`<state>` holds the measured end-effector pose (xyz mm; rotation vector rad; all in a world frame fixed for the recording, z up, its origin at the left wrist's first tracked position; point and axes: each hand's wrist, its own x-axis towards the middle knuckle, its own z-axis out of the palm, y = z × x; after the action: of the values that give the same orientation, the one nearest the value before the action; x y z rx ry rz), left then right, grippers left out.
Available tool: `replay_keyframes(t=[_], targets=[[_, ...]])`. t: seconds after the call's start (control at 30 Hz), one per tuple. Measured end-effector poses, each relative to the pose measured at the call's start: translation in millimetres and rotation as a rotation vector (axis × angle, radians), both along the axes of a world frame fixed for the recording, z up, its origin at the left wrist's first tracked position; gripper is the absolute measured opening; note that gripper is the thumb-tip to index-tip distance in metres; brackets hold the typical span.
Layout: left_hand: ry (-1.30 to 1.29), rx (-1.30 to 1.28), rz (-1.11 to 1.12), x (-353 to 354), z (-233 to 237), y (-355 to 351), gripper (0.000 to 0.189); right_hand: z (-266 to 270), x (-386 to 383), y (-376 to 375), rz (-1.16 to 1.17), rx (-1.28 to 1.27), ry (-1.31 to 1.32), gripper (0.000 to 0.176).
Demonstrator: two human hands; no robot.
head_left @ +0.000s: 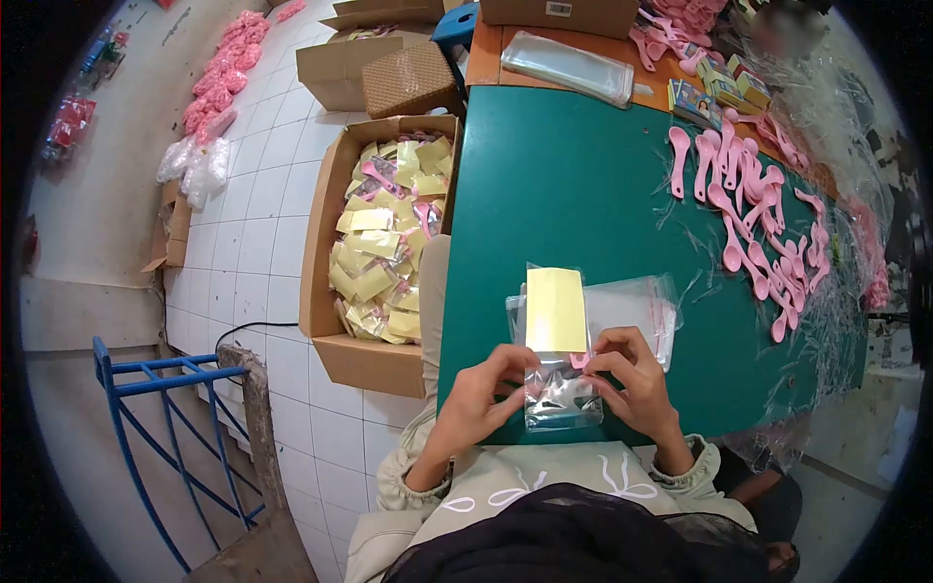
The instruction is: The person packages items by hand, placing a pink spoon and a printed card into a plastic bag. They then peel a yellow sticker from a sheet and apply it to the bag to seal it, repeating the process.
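Observation:
A clear plastic bag (564,403) with a yellow card (556,310) at its upper part lies near the front edge of the green table. My left hand (488,391) pinches the bag's left side. On the other side, my right hand (627,381) has its fingers closed at the bag's right edge, beside a bit of a pink spoon (580,360) that shows under the card. The rest of the spoon is hard to make out. Beneath and behind the card is a stack of clear bags (627,309).
Many pink spoons (730,243) are scattered on the green table (554,175) at the right, near loose plastic film. A cardboard box (364,364) of packed bags stands left of the table. Clear sleeves (569,68) and small boxes (695,102) lie at the back.

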<state>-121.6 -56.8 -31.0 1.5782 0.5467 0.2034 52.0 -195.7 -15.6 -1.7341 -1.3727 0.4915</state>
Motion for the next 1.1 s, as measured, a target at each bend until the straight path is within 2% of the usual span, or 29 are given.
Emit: replay_keyframes(t=[0.13,0.27,0.37,0.57,0.67,0.77,0.87,0.97,1.07,1.1], targets=[[-0.028,0.218,-0.046,6,2,-2,0.017,4,-3,-7,-0.038,-0.116,0.159,0.017],[-0.022,0.186,0.055,5,2,-9,0.017,0,-13,-10,-0.173,-0.136,0.525,0.009],[-0.024,0.135,0.097,4,-4,-12,0.017,-13,-13,-14,-0.183,-0.123,0.821,0.006],[0.034,-0.027,0.173,5,-10,-17,0.015,-14,-21,-10,-0.338,-0.171,0.805,0.008],[0.071,-0.167,0.203,6,-9,-19,0.018,-14,-23,-8,-0.369,-0.152,0.836,0.010],[0.045,-0.199,0.273,7,-9,-22,0.021,-10,-26,-4,-0.419,-0.099,0.840,0.014],[-0.001,-0.218,0.307,6,-13,-25,0.016,-9,-28,-3,-0.379,-0.082,0.798,0.020],[-0.011,-0.129,0.240,4,-15,-24,0.017,-1,-27,0,-0.341,-0.170,0.749,0.030],[-0.008,-0.085,0.182,4,-4,-19,0.029,-2,-22,-4,-0.293,-0.204,0.611,0.037],[-0.018,-0.084,0.174,3,0,-17,0.032,1,-17,-5,-0.260,-0.206,0.527,0.035]])
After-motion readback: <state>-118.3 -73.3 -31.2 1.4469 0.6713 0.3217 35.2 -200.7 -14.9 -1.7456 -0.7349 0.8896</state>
